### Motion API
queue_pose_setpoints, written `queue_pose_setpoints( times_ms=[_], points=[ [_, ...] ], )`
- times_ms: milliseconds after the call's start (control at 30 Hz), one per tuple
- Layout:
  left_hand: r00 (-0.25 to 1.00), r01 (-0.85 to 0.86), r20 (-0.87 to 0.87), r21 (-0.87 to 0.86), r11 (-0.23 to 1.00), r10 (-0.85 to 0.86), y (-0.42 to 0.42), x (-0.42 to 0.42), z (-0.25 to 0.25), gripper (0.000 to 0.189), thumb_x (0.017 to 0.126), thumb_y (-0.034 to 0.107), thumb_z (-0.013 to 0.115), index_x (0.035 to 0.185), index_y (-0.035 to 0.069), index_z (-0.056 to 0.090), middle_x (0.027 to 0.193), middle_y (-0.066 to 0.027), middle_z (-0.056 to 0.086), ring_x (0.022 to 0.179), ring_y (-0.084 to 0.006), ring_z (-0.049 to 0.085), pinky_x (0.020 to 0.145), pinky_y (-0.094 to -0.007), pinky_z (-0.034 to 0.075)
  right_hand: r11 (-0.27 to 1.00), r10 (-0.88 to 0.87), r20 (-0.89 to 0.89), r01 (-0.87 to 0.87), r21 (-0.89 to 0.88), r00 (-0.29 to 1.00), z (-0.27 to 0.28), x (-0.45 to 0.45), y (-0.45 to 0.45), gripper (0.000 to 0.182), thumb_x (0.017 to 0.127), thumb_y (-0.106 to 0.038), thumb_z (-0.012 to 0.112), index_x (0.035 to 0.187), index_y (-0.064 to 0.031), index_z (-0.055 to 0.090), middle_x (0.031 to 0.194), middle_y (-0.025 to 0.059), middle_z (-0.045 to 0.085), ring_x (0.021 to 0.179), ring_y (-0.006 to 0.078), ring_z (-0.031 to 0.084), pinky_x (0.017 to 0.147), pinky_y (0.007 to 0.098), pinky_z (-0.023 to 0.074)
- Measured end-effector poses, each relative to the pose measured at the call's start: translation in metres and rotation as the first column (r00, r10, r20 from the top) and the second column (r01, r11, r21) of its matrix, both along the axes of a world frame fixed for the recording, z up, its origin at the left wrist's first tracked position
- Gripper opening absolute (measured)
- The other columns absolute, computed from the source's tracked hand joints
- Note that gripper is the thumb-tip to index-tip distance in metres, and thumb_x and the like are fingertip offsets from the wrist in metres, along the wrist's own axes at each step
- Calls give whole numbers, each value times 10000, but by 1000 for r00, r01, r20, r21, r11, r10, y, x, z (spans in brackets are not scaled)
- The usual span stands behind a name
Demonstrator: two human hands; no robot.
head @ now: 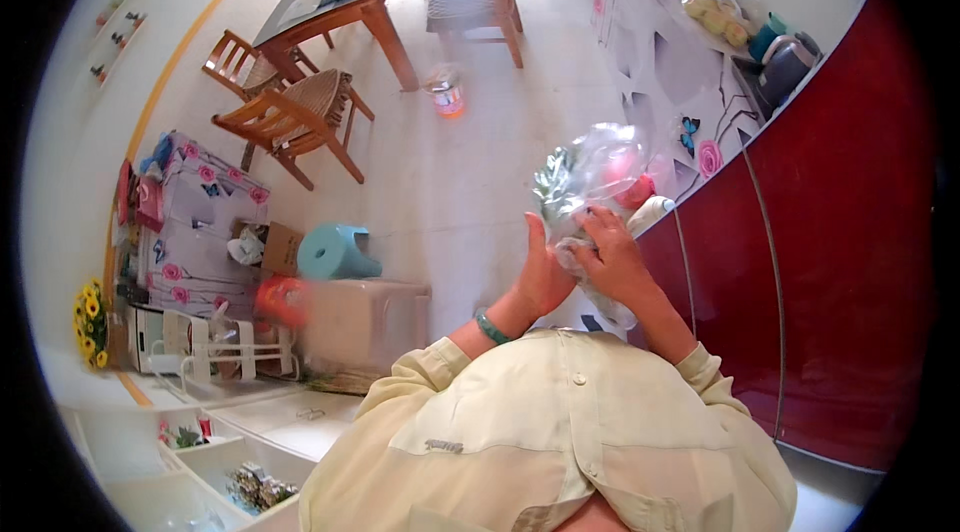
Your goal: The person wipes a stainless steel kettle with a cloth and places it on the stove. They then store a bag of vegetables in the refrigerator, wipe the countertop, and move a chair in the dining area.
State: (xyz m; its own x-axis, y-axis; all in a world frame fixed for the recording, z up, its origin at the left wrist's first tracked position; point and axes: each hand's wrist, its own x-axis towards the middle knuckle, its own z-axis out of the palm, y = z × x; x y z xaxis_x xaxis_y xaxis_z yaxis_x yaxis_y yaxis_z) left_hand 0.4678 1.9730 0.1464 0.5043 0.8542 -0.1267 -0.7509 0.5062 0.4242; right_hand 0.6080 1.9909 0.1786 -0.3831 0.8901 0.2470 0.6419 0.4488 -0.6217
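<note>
A clear plastic bag (592, 164) is held up in front of me, a little right of centre. Something green and leafy shows through its left side, and something pink-red (636, 189) is at its right. My right hand (613, 254) grips the gathered plastic of the bag from the right. My left hand (550, 273), with a green bangle at its wrist, cups the bunched plastic from the left, thumb pointing up. Its fingers are partly hidden behind the plastic. A loose end of the plastic hangs below the hands.
A dark red cabinet front (832, 232) and a flower-patterned counter (682, 74) are at my right. Left of me are a beige stool (364, 322), a turquoise stool (330, 251) and a wooden chair (292, 119). A container (448, 93) stands on the floor near the table (367, 3).
</note>
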Motion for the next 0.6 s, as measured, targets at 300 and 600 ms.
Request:
queue_pose_setpoints(
  times_ms=[300, 600],
  points=[
    [980, 109, -147, -184, 977, -137, 122, 29, -35, 488, 956, 465, 435, 1269, 92, 466, 1219, -76, 549, 1153, -206, 500, 974, -374, 399, 977, -209, 193, 196, 83, 959, -18, 6, 75, 401, 799, -174, 609, 1188, -93, 553, 1311, 176, 459, 1195, 354, 454, 965, 470, 383],
    [848, 366, -435, 70, 928, -302, 266, 0, -6, 356, 962, 317, 472, 1169, 37, 544, 1051, -45, 615, 922, -153, 589, 799, -324, 490, 896, -375, -86, 385, 220, 923, 79, -2, 140, 428, 764, -146, 664, 1183, -103, 588, 1315, 128, 497, 1200, 331, 461, 997, 442, 363]
  ],
)
